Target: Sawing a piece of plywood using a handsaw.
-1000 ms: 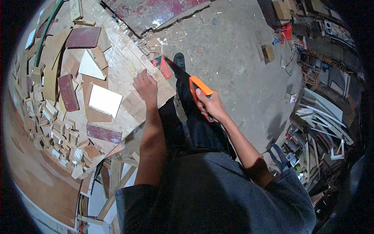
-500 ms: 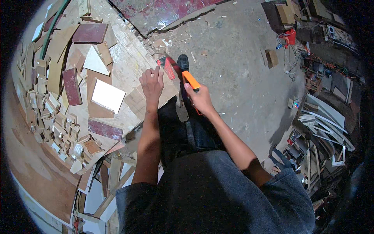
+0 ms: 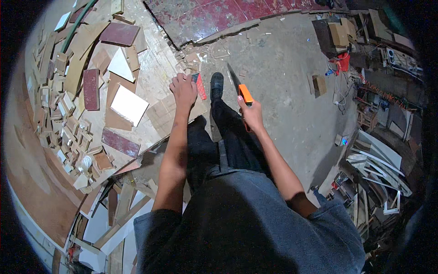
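Note:
My right hand (image 3: 252, 114) is closed round the orange handle of a handsaw (image 3: 245, 93). Its dark blade points up and away over the floor, apart from the bench. At the edge of the wooden workbench (image 3: 157, 96), my left hand (image 3: 185, 92) rests palm down. Its fingers are somewhat bent and slightly apart. They lie against a small red-and-black piece (image 3: 201, 87) at the bench corner and cover part of it; whether they grip it is hard to see. A white square board (image 3: 129, 105) lies to the left of that hand.
Maroon boards (image 3: 119, 34), a white triangular offcut (image 3: 121, 65) and several small wood blocks (image 3: 68, 132) cover the bench. My shoe (image 3: 217, 84) stands on the concrete floor beside it. Wood scraps (image 3: 118, 214) lie below the bench; white strips (image 3: 376, 166) are stacked far right.
My right hand has swung the saw outward to the right, and its blade now shows. The left hand has shifted right, over part of the red-and-black piece. The view has tilted slightly.

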Available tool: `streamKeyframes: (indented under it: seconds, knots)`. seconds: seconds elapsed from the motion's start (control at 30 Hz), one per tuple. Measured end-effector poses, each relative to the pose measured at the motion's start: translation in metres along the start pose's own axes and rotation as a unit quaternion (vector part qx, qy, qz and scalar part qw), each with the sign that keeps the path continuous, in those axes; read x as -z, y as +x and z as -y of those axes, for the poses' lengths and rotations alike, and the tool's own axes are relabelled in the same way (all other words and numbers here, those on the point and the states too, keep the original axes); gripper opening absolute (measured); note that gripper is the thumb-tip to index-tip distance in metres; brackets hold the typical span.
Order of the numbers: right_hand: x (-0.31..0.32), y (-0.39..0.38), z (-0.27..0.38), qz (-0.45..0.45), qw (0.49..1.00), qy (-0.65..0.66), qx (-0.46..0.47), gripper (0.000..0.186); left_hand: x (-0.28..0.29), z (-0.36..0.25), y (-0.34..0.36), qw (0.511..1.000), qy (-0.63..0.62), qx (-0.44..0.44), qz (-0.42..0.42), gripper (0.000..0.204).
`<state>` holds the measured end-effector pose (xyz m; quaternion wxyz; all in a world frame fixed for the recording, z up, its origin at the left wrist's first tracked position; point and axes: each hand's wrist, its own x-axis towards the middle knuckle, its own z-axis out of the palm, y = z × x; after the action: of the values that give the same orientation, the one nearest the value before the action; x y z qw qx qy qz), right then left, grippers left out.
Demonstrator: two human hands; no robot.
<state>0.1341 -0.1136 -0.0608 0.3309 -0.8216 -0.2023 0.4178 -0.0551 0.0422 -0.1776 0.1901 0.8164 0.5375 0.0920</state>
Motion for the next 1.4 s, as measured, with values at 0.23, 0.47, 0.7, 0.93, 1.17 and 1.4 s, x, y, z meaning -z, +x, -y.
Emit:
streamKeyframes:
  seconds: [0.23, 0.47, 0.7, 0.93, 1.17, 1.4]
  knots:
    - [0.004, -0.004, 0.011, 0.075, 0.997, -0.024, 0.006, 0.041, -0.007, -0.016, -0.001, 0.997, 0.033, 0.059, -0.025, 0.022]
    - [0.015, 0.002, 0.026, 0.161, 0.984, -0.079, 0.008, 0.043, -0.008, -0.021, 0.001, 0.994, -0.024, 0.085, -0.058, 0.021]
    - [0.038, 0.035, 0.043, 0.178, 0.979, -0.074, 0.068, 0.043, 0.020, 0.010, -0.042, 0.993, -0.030, 0.116, -0.022, 0.057]
    - [0.052, 0.066, 0.029, 0.162, 0.978, -0.072, 0.107, 0.047, 0.039, -0.002, -0.066, 0.997, 0.052, 0.044, 0.046, 0.121]
    - [0.063, 0.082, 0.014, 0.138, 0.983, -0.062, 0.101, 0.040, 0.042, -0.014, -0.058, 0.995, 0.046, 0.080, 0.046, 0.099]
    - [0.066, 0.083, 0.018, 0.165, 0.983, -0.053, 0.059, 0.046, 0.024, -0.029, -0.024, 0.985, 0.079, 0.151, 0.020, 0.054]
